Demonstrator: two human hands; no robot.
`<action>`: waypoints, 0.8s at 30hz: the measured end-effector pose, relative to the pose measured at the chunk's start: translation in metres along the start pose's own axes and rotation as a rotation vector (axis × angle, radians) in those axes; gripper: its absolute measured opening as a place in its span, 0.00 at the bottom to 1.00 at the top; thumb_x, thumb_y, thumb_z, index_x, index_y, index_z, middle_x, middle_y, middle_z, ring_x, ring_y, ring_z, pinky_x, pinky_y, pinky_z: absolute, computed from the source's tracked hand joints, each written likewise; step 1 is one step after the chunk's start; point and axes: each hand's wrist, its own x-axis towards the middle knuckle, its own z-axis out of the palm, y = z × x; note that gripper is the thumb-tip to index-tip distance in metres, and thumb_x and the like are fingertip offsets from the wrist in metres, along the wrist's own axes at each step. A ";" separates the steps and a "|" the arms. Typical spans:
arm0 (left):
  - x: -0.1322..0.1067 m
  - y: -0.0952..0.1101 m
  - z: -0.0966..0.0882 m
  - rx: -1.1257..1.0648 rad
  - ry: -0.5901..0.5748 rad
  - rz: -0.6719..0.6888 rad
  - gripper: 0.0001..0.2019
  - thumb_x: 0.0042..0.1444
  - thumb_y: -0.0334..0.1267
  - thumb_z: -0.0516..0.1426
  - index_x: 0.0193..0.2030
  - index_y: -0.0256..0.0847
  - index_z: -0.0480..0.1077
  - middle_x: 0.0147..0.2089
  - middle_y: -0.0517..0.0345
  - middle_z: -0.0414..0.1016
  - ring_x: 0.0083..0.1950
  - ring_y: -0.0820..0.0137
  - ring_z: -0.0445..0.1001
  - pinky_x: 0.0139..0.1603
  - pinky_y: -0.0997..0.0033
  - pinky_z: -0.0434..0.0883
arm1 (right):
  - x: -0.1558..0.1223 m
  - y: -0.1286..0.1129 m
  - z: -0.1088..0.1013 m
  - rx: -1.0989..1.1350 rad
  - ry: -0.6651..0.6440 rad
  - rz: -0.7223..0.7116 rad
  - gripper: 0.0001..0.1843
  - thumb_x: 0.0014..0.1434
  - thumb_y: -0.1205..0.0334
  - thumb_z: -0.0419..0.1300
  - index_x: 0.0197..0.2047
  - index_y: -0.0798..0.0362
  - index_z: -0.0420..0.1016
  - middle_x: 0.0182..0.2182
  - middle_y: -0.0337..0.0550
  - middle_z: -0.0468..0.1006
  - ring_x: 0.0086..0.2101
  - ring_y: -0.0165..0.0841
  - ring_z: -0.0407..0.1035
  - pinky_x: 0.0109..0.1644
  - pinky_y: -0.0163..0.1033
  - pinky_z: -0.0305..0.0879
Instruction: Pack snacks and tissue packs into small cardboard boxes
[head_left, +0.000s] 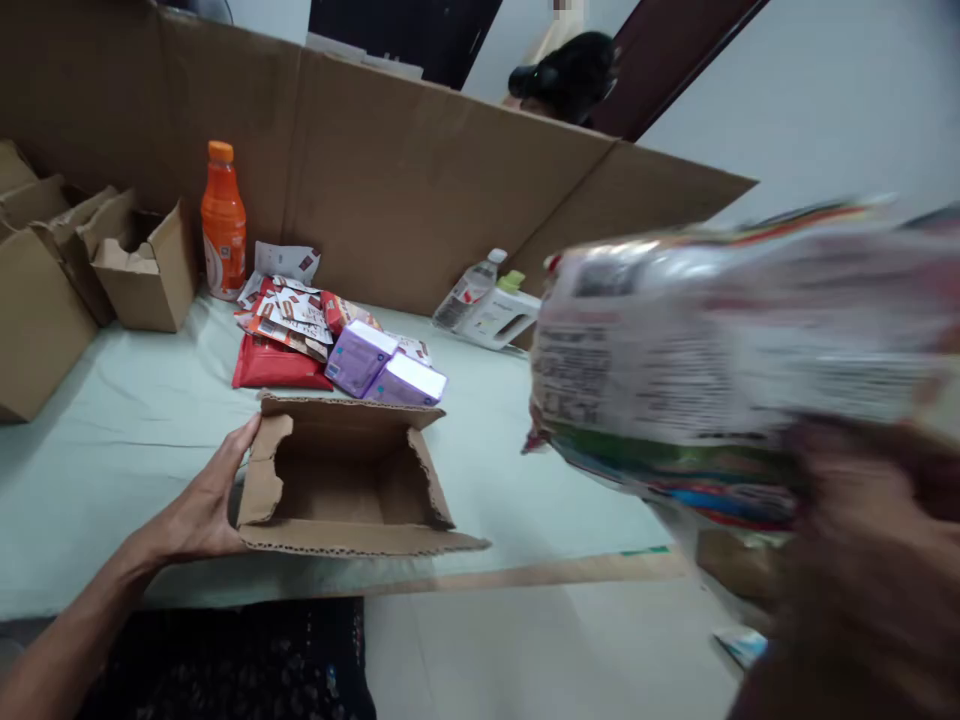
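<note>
My left hand (214,495) grips the left side of an open cardboard box (367,540) near the table's front edge. The flaps stand apart, and the box's inside looks bare. At the right, my right hand (847,530) is closed on a large printed plastic packet (675,350), held up in the air and blurred by motion. The packet's back faces me, with small print on white and a green band below. Just behind the box lie two purple-and-white boxes (360,358) and a red pouch (281,365).
Several cardboard boxes (142,270) stand at the left beside an orange bottle (223,225). Sachets (296,305) lie piled behind the red pouch. A clear bottle (469,290) and a white jug (499,315) lean against the cardboard wall (442,170). Another person's dark-haired head (574,75) shows beyond it.
</note>
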 end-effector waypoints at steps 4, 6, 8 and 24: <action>-0.006 0.005 -0.008 0.020 -0.012 -0.032 0.59 0.58 0.55 0.67 0.81 0.50 0.28 0.82 0.39 0.39 0.81 0.38 0.45 0.77 0.34 0.53 | 0.015 0.023 0.044 -0.175 -0.020 0.197 0.15 0.61 0.54 0.59 0.44 0.46 0.85 0.31 0.47 0.85 0.36 0.45 0.78 0.37 0.43 0.69; -0.008 0.006 -0.009 0.037 -0.008 -0.048 0.60 0.58 0.53 0.67 0.81 0.51 0.27 0.82 0.40 0.39 0.81 0.37 0.45 0.77 0.33 0.53 | 0.016 0.030 0.066 -0.242 -0.059 0.281 0.14 0.59 0.55 0.58 0.41 0.48 0.85 0.30 0.49 0.84 0.34 0.46 0.78 0.35 0.43 0.67; -0.011 0.005 -0.009 0.067 -0.012 -0.059 0.59 0.58 0.49 0.67 0.81 0.54 0.26 0.82 0.41 0.37 0.81 0.37 0.44 0.76 0.31 0.52 | 0.012 0.038 0.080 -0.291 -0.057 0.291 0.15 0.59 0.54 0.58 0.41 0.50 0.83 0.31 0.51 0.84 0.33 0.47 0.77 0.35 0.44 0.67; -0.019 0.010 -0.014 0.174 0.025 -0.043 0.57 0.55 0.42 0.67 0.80 0.60 0.33 0.82 0.48 0.37 0.81 0.37 0.45 0.74 0.29 0.57 | 0.013 0.042 0.104 -0.054 0.054 0.397 0.38 0.53 0.39 0.61 0.61 0.55 0.73 0.47 0.56 0.84 0.38 0.46 0.80 0.42 0.50 0.74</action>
